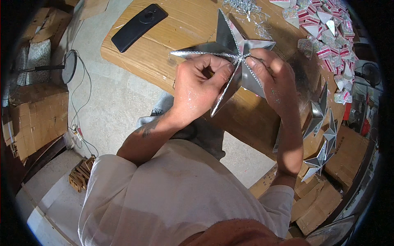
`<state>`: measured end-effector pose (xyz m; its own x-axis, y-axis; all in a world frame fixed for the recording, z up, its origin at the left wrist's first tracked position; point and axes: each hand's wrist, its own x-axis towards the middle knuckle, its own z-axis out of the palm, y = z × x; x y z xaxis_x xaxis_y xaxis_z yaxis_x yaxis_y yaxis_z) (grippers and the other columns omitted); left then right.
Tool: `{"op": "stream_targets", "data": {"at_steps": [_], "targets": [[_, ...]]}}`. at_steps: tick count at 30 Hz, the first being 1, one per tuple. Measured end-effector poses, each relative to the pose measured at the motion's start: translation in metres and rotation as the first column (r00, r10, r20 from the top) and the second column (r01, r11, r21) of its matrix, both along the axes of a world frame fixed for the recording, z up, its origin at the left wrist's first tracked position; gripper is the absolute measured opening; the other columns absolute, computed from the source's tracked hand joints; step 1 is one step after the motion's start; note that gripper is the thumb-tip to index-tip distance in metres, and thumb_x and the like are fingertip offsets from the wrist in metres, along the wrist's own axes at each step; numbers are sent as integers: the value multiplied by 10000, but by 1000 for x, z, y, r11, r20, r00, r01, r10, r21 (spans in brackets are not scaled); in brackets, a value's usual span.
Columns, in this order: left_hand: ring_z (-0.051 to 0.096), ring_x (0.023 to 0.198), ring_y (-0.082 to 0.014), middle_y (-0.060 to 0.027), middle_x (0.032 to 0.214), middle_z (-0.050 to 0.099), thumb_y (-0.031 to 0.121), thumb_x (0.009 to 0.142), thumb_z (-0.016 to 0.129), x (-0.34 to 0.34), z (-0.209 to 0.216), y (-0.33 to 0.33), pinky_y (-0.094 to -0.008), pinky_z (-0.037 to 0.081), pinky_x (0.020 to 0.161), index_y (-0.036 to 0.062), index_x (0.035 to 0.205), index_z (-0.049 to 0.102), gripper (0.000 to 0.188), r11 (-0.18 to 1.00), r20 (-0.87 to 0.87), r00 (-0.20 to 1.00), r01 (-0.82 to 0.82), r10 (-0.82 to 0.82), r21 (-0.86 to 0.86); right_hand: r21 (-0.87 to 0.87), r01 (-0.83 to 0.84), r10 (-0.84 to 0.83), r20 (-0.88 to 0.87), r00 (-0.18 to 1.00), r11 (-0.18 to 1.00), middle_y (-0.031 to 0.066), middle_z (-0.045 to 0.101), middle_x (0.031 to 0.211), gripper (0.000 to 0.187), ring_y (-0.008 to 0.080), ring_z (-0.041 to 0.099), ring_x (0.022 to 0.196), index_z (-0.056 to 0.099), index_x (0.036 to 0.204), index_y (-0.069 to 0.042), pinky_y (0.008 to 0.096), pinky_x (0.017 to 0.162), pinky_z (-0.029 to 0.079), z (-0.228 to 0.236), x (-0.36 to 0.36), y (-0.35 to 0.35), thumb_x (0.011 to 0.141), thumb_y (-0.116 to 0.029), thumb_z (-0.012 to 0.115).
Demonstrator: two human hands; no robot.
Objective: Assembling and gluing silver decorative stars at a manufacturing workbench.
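A shiny silver five-pointed star ornament [227, 36] is held over the cardboard-topped table. Silver glittery trim [201, 53] runs along its ridges and meets at the raised centre. My left hand [196, 86] is closed on the star's lower left side, thumb and forefinger pinched close to the middle. On the opposite side, my right hand [276, 76] grips the star, its thumb and forefinger pressed by the trim just right of the centre. The fingertips behind the star are hidden. Glitter specks cling to both hands.
A black phone [139, 28] lies at the table's far left. Loose silver trim [250, 10] is heaped behind the star. Many small red-and-white pieces [328, 41] pile up at the far right. More silver stars [322, 143] sit at the right edge; cardboard boxes [39, 119] stand left.
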<state>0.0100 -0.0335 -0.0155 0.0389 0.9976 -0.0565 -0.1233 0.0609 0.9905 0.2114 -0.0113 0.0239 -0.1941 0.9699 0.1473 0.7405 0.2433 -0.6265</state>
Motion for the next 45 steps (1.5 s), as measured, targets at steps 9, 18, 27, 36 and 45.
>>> {"op": "stream_targets", "data": {"at_steps": [9,18,27,36,45], "targets": [[599,659,-50,-26,732,715,72,973,736,-2,1,-4,-261,494,592,-41,916,750,127,1000,-39,999,17,-17,3,-5,-7,6,-156,988,1000,161,741,1078,214,325,723,1000,716,1135,-47,388,898,553,-4,10,-1,1013,-219,684],[650,697,-70,-52,812,733,91,1024,711,-37,20,-8,-216,502,608,-21,1026,735,115,994,185,982,42,-23,-100,-363,325,-403,-162,901,873,7,679,1036,312,95,561,959,709,1140,-27,262,873,448,-43,69,-52,1103,-318,604],[601,707,-63,-14,873,727,180,1030,722,-56,29,-17,-224,483,664,26,1029,716,154,989,210,975,99,-74,-113,-454,326,-494,-322,808,829,37,660,1019,375,133,535,935,711,1173,-12,304,860,440,-43,20,-106,1119,-348,553],[581,747,-75,-8,818,691,46,948,784,-76,42,-23,-250,476,708,-3,934,728,76,977,-212,976,-3,50,215,-368,162,-310,-392,866,916,57,669,1197,362,135,593,1096,640,1319,-5,308,982,450,-53,16,-131,1058,-257,651],[570,762,-45,6,867,671,4,964,763,-80,33,-52,-220,458,685,2,962,716,47,994,56,997,38,-44,102,-185,413,-451,-279,848,892,119,681,1215,504,164,667,1061,593,1357,11,294,860,539,-68,-36,-144,921,-132,799]]}}
